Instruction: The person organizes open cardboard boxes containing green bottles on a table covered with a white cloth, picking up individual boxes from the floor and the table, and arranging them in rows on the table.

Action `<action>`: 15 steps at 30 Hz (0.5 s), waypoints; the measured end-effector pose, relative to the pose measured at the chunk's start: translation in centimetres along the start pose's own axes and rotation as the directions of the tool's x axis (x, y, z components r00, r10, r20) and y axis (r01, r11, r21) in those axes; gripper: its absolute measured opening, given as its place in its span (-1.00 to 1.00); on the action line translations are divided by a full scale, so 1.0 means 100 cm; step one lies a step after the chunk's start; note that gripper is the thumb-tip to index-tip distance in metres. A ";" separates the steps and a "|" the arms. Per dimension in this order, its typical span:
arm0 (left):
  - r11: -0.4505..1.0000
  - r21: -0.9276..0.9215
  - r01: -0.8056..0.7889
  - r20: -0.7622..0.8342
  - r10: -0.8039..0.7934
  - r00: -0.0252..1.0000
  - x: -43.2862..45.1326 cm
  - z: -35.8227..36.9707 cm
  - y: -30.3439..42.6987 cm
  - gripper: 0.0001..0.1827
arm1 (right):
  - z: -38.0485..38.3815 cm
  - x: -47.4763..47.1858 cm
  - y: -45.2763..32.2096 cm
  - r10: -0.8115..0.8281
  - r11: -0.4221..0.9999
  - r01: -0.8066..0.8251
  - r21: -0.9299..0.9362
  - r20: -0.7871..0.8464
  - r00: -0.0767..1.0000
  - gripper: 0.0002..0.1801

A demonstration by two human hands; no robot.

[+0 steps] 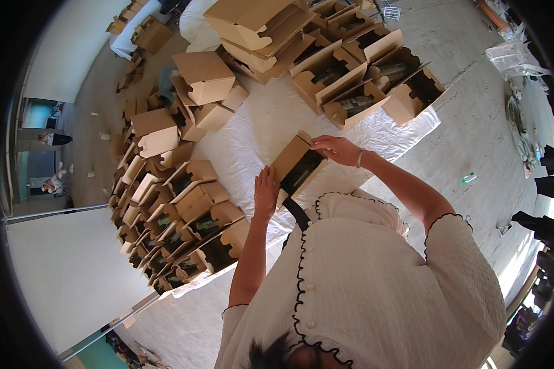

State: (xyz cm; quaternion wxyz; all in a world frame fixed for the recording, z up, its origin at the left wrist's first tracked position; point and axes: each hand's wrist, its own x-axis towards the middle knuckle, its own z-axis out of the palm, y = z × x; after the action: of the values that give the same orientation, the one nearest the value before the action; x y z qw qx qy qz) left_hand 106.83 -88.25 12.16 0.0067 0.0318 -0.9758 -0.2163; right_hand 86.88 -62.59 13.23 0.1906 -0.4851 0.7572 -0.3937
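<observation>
A small brown cardboard box (290, 156) rests at the near side of a table covered with a white sheet (270, 108), right in front of me. Its long opening faces me and shows a dark object (304, 171) inside, too shadowed to name. My left hand (266, 190) lies along the box's left end with the fingers together. At the right end, my right hand (338, 150) grips the upper edge with bent fingers and wears a bracelet. Between them, the two hands hold the box.
Open cardboard boxes with green bottles (205, 224) crowd the table's left side. More open boxes (325, 76) with bottles stand at the far right, beside stacked boxes (258, 34). A plastic bottle (469, 177) lies on the concrete floor. Two people are far off at left.
</observation>
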 end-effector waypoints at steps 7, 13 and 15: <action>0.999 -0.007 -0.042 0.043 0.042 0.998 0.003 -0.009 -0.010 -0.33 | -0.033 0.005 -0.022 0.153 0.987 -0.160 0.033 0.153 0.976 -0.34; 0.991 -0.072 -0.110 0.011 0.111 0.994 0.005 -0.009 -0.031 -0.33 | 0.007 0.018 -0.019 0.126 0.992 -0.125 0.019 -0.057 0.990 -0.61; 0.995 -0.100 -0.017 0.064 0.024 0.998 0.008 -0.010 -0.027 -0.36 | 0.012 0.019 -0.019 0.141 0.990 -0.141 0.010 -0.102 0.985 -0.68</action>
State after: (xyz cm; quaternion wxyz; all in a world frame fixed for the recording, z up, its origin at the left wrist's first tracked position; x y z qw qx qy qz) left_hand 106.21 -91.19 11.93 -0.0213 0.0143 -0.9638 -0.2655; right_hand 87.93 -65.20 14.13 0.1793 -0.4092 0.7979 -0.4047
